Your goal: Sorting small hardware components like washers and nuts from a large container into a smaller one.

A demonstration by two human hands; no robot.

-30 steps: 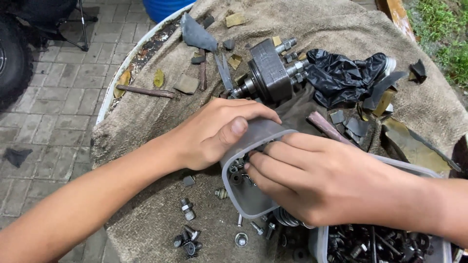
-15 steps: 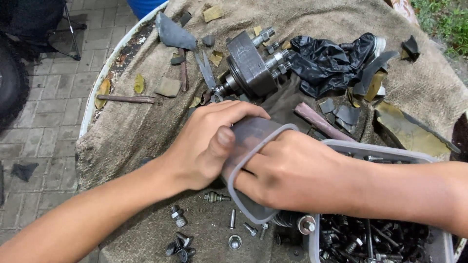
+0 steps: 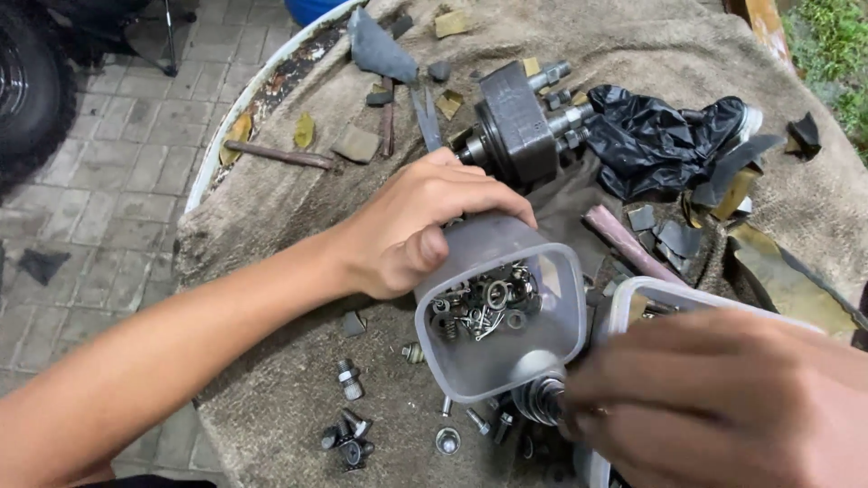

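My left hand (image 3: pixel 411 226) grips a small translucent plastic tub (image 3: pixel 506 312) from behind and tilts its mouth toward me. Washers, springs and small metal parts (image 3: pixel 484 303) lie inside it. My right hand (image 3: pixel 723 407), blurred at the lower right, pinches a round metal part (image 3: pixel 540 398) just below the tub's rim. A second plastic tub (image 3: pixel 633 298) stands behind my right hand, mostly hidden.
Loose bolts and nuts (image 3: pixel 348 434) lie on the burlap-covered table (image 3: pixel 271 398). A dark metal pump-like assembly (image 3: pixel 520 126) and a black plastic bag (image 3: pixel 655 145) sit at the back, with scraps and a rusty rod (image 3: pixel 276 155). Paved floor lies left.
My right hand has come off the tub's mouth and dropped to the lower right. The tub's opening and its metal parts now show, with my left hand still holding it.
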